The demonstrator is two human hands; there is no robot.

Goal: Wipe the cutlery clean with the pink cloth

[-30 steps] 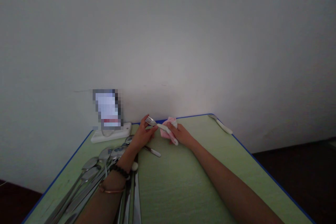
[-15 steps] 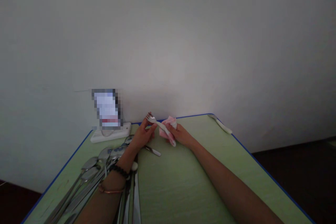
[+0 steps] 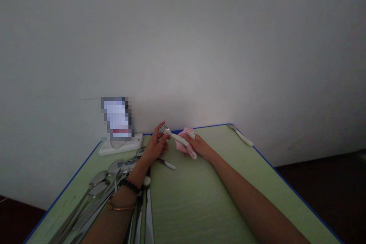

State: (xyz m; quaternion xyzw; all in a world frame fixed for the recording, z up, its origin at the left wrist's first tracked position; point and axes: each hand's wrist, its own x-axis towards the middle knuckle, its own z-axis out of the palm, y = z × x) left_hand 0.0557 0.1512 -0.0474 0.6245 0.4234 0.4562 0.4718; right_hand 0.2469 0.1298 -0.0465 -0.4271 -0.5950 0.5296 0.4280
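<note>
Nearest, below the left hand [image 3: 156,146], many long steel spoons [image 3: 98,178] lie in a heap, with their bowls away from the person; the left forearm passes over them and hides a part. On this forearm there are a copper-coloured bangle [image 3: 122,208] and, closer to the hand, a dark bead bracelet [image 3: 130,185]. Just beside the left wrist, on its right side, one pale rounded end [image 3: 146,181] shows; what it belongs to, I cannot tell. The green table [image 3: 200,198] is bare below the right hand [image 3: 197,145]. Under the left hand, a small utensil [image 3: 170,166] lies with its light handle pointing to the right; its other end is hidden.

The two hands are near each other but apart, and the fork [image 3: 176,137] is between them, above the table. The left fingers and thumb are closed on the fork at its head and neck, tines to the upper left. The right hand is closed on a pink cloth [image 3: 180,146], which is against the white handle.

To the right of the right hand, another utensil [image 3: 244,138] with white handle lies along the blue edge. Beyond the left hand, to its left, a blurred screen [image 3: 117,116] stands at a white box [image 3: 122,145]. Farthest is the grey wall [image 3: 183,45].
</note>
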